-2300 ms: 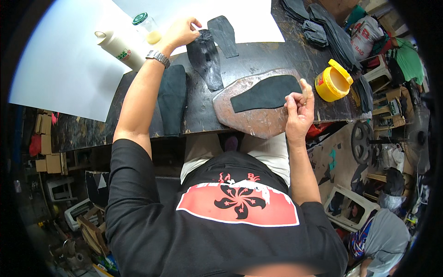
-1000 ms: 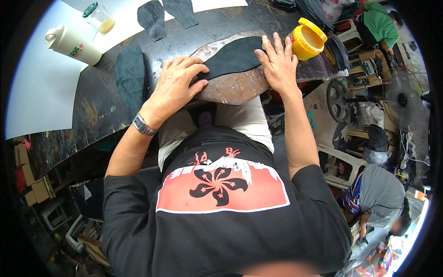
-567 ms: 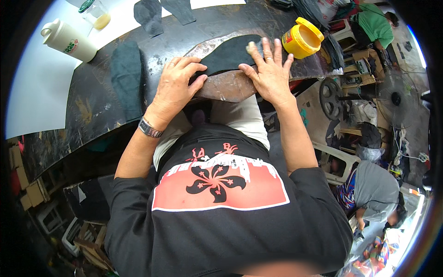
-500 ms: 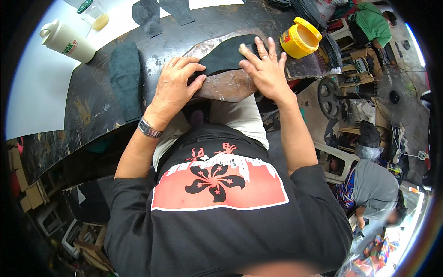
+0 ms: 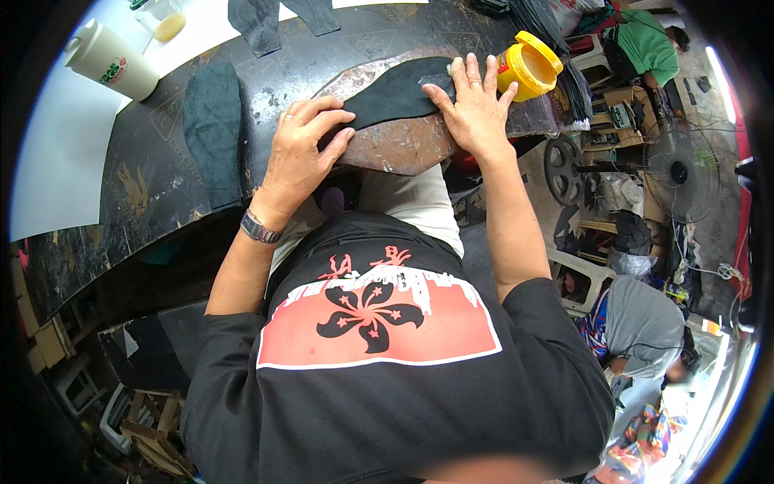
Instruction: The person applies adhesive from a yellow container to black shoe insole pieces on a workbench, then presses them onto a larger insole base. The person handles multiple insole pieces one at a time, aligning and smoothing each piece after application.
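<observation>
A dark green-black, suede-like cut piece point(image 5: 399, 90) lies lengthwise on a brown, stained board point(image 5: 403, 149) at the table's near edge. At the piece's left end, my left hand point(image 5: 302, 149) has its thumb and forefinger on either side of the edge, closed on it. My right hand point(image 5: 477, 109) lies flat over the piece's right end, fingers stretched out and spread. That end is partly hidden under the palm and fingers. Just beyond my right fingers stands an open yellow tub point(image 5: 526, 71) with its lid tipped back.
Another dark cut piece point(image 5: 214, 129) lies left on the black table point(image 5: 153, 169), near a pale lidded tumbler point(image 5: 113, 60) and a glass jar point(image 5: 165, 20). More dark pieces point(image 5: 256, 24) lie at the back. A standing fan point(image 5: 681, 171) and two people are at the right.
My right hand has shifted right along the piece and its fingers now lie flatter, uncovering more of the piece. My left hand stays at the left end.
</observation>
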A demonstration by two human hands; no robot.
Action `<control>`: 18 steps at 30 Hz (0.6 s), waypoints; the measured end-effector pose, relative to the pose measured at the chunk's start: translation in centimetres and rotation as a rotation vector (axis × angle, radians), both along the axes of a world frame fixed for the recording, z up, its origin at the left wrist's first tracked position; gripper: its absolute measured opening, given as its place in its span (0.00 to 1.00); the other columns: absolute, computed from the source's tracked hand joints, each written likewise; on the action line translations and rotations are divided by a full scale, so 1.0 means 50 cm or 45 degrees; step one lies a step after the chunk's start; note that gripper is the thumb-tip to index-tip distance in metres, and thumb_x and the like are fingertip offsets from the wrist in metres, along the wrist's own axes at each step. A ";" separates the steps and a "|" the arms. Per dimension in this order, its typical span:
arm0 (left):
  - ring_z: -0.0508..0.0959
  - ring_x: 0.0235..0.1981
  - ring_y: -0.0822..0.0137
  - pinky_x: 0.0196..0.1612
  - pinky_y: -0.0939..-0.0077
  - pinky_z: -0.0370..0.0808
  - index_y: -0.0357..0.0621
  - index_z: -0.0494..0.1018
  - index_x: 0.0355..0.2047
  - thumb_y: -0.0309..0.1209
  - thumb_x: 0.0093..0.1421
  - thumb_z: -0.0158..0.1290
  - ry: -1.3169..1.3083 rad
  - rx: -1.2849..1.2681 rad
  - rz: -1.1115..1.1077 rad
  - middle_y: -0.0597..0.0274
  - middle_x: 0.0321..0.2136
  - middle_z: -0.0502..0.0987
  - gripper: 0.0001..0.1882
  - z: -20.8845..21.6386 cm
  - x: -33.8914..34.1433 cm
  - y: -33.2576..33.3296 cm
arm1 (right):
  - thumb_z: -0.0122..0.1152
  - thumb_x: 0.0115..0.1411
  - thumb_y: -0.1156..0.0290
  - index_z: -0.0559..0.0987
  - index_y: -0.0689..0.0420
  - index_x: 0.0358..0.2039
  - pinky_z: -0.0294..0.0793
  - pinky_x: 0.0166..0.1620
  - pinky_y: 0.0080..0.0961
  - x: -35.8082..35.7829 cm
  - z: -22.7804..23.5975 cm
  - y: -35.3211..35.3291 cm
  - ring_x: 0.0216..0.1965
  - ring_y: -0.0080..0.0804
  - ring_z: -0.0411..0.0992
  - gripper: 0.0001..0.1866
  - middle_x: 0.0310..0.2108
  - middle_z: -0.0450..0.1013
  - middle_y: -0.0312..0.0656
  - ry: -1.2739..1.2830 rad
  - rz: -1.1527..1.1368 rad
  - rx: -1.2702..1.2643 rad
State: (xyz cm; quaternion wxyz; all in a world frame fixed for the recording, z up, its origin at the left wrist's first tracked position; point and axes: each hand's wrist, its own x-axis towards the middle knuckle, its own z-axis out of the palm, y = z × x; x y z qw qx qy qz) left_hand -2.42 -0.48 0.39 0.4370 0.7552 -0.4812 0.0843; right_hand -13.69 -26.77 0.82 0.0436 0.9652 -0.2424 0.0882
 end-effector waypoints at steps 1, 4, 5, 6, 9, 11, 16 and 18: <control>0.76 0.50 0.56 0.55 0.63 0.71 0.44 0.82 0.40 0.28 0.55 0.64 0.014 -0.001 0.019 0.59 0.45 0.80 0.11 -0.001 -0.001 0.002 | 0.36 0.63 0.27 0.60 0.51 0.71 0.29 0.69 0.71 0.001 0.003 -0.007 0.76 0.49 0.34 0.48 0.74 0.48 0.47 0.006 0.022 -0.007; 0.76 0.49 0.57 0.53 0.65 0.70 0.45 0.82 0.39 0.29 0.55 0.64 0.012 -0.002 0.079 0.60 0.44 0.80 0.11 -0.004 -0.004 0.005 | 0.36 0.64 0.28 0.60 0.50 0.71 0.28 0.69 0.70 0.006 0.008 -0.021 0.76 0.48 0.33 0.47 0.74 0.49 0.45 0.046 0.080 -0.052; 0.76 0.48 0.58 0.53 0.65 0.70 0.46 0.82 0.39 0.29 0.55 0.64 0.002 -0.004 0.096 0.60 0.44 0.80 0.11 -0.005 -0.005 0.005 | 0.36 0.64 0.28 0.59 0.49 0.71 0.27 0.69 0.70 0.009 0.009 -0.024 0.77 0.47 0.33 0.47 0.74 0.49 0.44 0.061 0.096 -0.069; 0.76 0.48 0.58 0.53 0.66 0.69 0.46 0.82 0.39 0.29 0.55 0.64 -0.008 0.001 0.109 0.60 0.44 0.80 0.10 -0.006 -0.005 0.004 | 0.36 0.64 0.27 0.59 0.48 0.72 0.27 0.69 0.70 0.012 0.009 -0.026 0.77 0.47 0.33 0.46 0.74 0.49 0.44 0.064 0.116 -0.096; 0.76 0.48 0.60 0.53 0.65 0.67 0.47 0.82 0.38 0.30 0.55 0.64 -0.017 0.001 0.128 0.62 0.44 0.80 0.10 -0.009 -0.003 0.002 | 0.35 0.63 0.26 0.59 0.47 0.72 0.24 0.70 0.68 0.025 0.006 -0.022 0.77 0.45 0.33 0.47 0.75 0.48 0.41 0.083 0.183 -0.120; 0.75 0.49 0.60 0.55 0.64 0.66 0.48 0.82 0.37 0.32 0.55 0.64 0.011 -0.010 0.130 0.65 0.43 0.79 0.09 -0.010 -0.004 0.002 | 0.35 0.63 0.26 0.59 0.46 0.72 0.23 0.70 0.67 0.031 0.004 -0.013 0.77 0.43 0.33 0.47 0.75 0.48 0.40 0.087 0.231 -0.154; 0.76 0.49 0.59 0.55 0.64 0.66 0.47 0.82 0.38 0.30 0.56 0.64 -0.012 0.008 0.134 0.62 0.44 0.80 0.09 -0.008 -0.005 0.006 | 0.34 0.63 0.26 0.59 0.39 0.72 0.23 0.70 0.66 0.034 0.004 0.015 0.77 0.43 0.34 0.44 0.75 0.48 0.38 0.055 0.387 -0.119; 0.76 0.49 0.58 0.55 0.64 0.67 0.47 0.82 0.38 0.30 0.56 0.63 -0.015 0.016 0.134 0.61 0.45 0.80 0.09 -0.007 -0.006 0.007 | 0.34 0.63 0.27 0.59 0.35 0.71 0.24 0.70 0.67 0.034 0.006 0.021 0.77 0.43 0.34 0.42 0.75 0.49 0.37 0.102 0.409 -0.148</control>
